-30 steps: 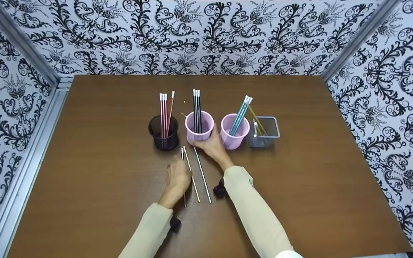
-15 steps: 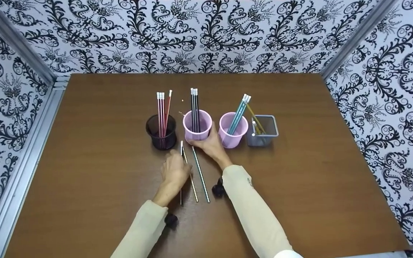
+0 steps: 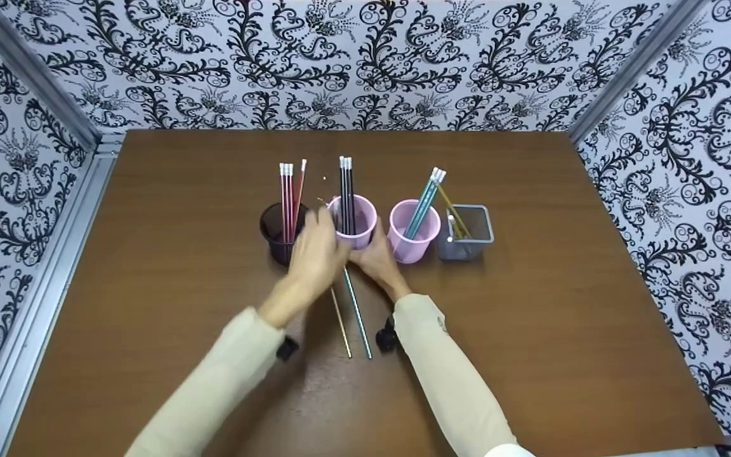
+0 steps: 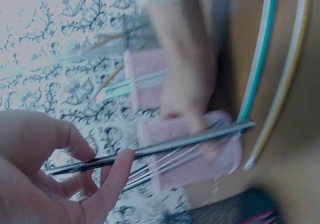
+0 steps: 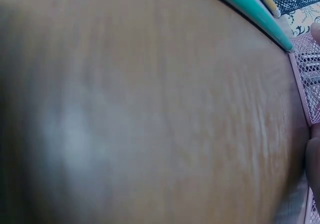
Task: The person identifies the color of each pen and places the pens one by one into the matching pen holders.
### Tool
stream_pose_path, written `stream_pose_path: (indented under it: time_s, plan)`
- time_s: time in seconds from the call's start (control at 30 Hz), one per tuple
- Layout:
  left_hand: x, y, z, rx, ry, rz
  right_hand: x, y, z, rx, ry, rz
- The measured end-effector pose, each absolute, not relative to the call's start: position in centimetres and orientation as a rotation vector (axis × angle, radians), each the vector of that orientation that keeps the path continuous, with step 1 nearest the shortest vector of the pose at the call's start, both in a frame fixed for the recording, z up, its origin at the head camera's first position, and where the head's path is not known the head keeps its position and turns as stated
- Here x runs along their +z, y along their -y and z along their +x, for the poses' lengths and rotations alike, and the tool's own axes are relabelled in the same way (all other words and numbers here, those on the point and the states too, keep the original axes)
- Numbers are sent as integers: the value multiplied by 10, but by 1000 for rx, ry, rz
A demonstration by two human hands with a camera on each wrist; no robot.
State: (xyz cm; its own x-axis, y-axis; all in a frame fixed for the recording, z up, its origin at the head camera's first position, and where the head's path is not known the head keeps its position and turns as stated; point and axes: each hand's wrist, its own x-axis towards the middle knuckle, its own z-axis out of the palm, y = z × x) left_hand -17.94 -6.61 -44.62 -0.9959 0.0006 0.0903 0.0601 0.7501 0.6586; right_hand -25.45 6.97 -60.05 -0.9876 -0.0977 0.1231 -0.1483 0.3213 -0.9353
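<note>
My left hand [image 3: 316,257] is over the front of the left pink mesh cup [image 3: 359,242]. It pinches a dark pencil [image 4: 190,141] between thumb and fingers; in the left wrist view the pencil runs across the cup. Several black pencils [image 3: 347,193] stand in that cup. Its lower right side is gripped by my right hand [image 3: 379,263], thumb at the front. On the table below lie a gold pencil [image 3: 341,325] and a teal pencil [image 3: 358,317], their upper ends near the cup.
To the left stands a black mesh cup [image 3: 271,230] with several red and maroon pencils [image 3: 287,197]. A second pink cup [image 3: 402,249] with teal pencils [image 3: 424,203] is on the right, beside a grey square mesh holder [image 3: 481,242] with yellow pencils. Patterned walls [image 3: 365,70] enclose the table.
My left hand has lifted the dark pencil off the table and carried it up and forward to the left pink cup. My right hand has stayed on that cup.
</note>
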Motion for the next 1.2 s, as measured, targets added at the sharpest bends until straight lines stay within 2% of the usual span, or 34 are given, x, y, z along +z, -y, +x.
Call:
stream_pose_path:
  time_s: [0.3,0.47,0.63,0.87,1.1,1.2]
  plan:
    - [-385,70,-223,-1187,2786,-158,-595,-67,-253,1825,2511,271]
    - [-371,67,-241,-1284,2699,-106,-596,-67,-254,1832,2504,249]
    - [-382,60,-251,-1339,2580,-45,-597,-68,-254,1843,2496,252]
    - [-421,52,-265,-1484,2411,41,-598,-68,-253,1883,2463,292]
    - [-442,45,-279,-1453,2329,4,-601,-68,-252,1914,2456,259]
    - [-449,40,-280,-1423,2360,-12,-589,-67,-248,1927,2451,274]
